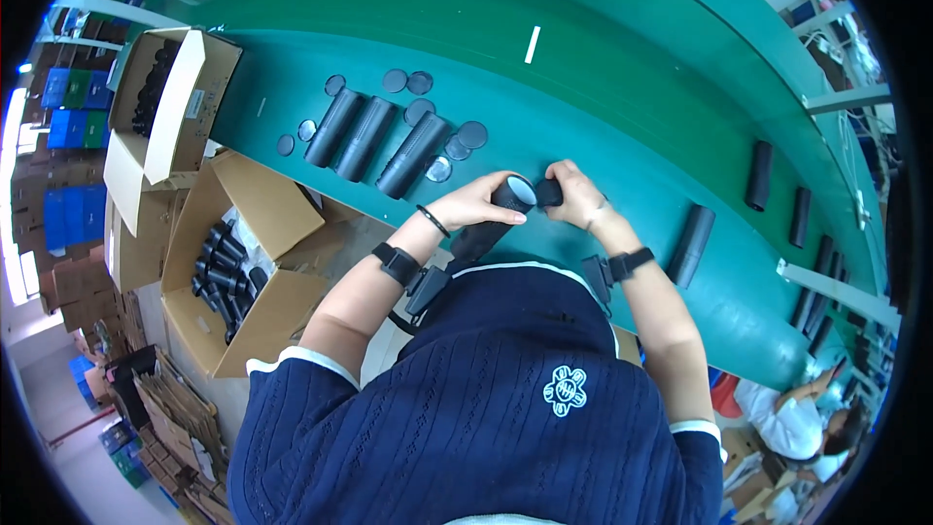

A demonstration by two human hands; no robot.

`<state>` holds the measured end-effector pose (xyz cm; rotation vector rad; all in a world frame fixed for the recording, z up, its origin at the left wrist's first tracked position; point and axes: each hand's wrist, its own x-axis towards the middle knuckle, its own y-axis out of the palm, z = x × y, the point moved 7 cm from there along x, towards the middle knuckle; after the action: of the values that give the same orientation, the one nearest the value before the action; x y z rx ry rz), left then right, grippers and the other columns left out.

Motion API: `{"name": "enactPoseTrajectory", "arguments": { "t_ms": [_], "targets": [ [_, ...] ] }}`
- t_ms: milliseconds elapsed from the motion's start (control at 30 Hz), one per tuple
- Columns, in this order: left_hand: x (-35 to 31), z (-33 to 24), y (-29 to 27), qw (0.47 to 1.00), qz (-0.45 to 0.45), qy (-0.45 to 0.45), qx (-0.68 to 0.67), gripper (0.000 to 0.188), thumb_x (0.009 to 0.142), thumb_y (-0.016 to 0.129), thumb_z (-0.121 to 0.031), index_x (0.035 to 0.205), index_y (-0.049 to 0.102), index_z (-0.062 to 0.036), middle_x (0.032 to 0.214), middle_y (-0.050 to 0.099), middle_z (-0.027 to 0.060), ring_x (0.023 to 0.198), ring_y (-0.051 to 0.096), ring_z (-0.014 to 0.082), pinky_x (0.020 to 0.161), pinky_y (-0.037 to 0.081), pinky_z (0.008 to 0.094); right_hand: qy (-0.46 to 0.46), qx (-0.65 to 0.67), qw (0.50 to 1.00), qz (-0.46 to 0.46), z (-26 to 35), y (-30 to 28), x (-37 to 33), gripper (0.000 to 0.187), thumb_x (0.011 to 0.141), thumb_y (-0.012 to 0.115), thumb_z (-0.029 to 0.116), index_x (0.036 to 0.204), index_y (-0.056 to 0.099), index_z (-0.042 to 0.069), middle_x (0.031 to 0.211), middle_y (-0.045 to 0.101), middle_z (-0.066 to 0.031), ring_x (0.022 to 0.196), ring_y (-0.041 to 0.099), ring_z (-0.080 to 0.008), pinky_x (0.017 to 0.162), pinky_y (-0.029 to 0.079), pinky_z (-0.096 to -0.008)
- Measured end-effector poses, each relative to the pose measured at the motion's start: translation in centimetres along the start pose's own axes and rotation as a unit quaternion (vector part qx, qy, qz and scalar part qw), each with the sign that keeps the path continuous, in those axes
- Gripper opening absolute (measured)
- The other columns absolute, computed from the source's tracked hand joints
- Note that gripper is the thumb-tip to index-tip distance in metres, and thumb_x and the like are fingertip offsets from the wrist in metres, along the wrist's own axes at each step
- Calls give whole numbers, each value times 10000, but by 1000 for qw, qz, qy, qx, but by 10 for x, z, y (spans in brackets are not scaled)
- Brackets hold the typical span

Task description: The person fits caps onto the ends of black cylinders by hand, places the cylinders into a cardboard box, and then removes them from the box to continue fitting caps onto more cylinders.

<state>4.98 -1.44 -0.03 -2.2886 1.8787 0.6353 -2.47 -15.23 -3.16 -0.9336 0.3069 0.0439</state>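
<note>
clamped on black tube (482,235) with left fingers (507,218), black piece (550,193) with right fingers (565,171); flanked at left by three tubes (366,139), loose discs (472,134).

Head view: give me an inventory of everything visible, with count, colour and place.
Held tube: one, black, in left hand
Small piece: one, black, in right hand
Lying tubes: three, black, bench left
Round discs: about nine, dark, around those tubes
Lone tube: one, black, bench right
Farther tubes: several, black, far right
White strip: one, white, upper centre
Workbench: one, green, across the view
Open boxes: two, brown, left
Black parts: many, black, inside boxes
Crates: several, mostly blue, left background
Co-worker: one, white top, lower right
Shirt: one, navy, lower centre
Wrist devices: two, black, on wrists
Left hand: one, bare, centre
Right hand: one, bare, centre
</note>
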Motion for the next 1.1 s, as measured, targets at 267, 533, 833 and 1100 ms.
{"name": "enactPoseTrajectory", "arguments": {
  "t_ms": [267,533,833,1100],
  "targets": [
    [11,-23,35,976,99,10,-194,659,714,769,-74,1285,445,-27,1141,545,28,1051,506,128,917,407,282,-50,646,751,-128,25,-56,-58,436,772,682,10,1168,506,54,1256,522,-115,1118,532,-207,958,436,-339],
    [34,-36,66,976,148,26,-155,720,733,775,-112,1335,390,-24,1156,530,30,1078,487,118,935,402,279,-53,772,626,-97,14,-52,-74,583,816,682,67,1332,416,12,1365,460,-145,1256,449,-237,1061,345,-366],
    [40,-30,63,990,66,95,79,734,719,795,-265,1282,408,2,1159,524,147,1096,507,238,947,406,337,-40,623,768,-141,-8,-72,-84,595,754,750,107,1284,494,18,1241,534,-96,1175,506,-214,1002,405,-340],
    [43,-19,61,967,21,130,218,703,638,814,-247,1196,458,-12,1143,526,189,1103,510,345,917,422,406,-48,279,949,-136,30,-79,-83,595,599,809,77,1161,612,59,1146,603,-109,1050,586,-239,889,485,-332]
  ]
}}
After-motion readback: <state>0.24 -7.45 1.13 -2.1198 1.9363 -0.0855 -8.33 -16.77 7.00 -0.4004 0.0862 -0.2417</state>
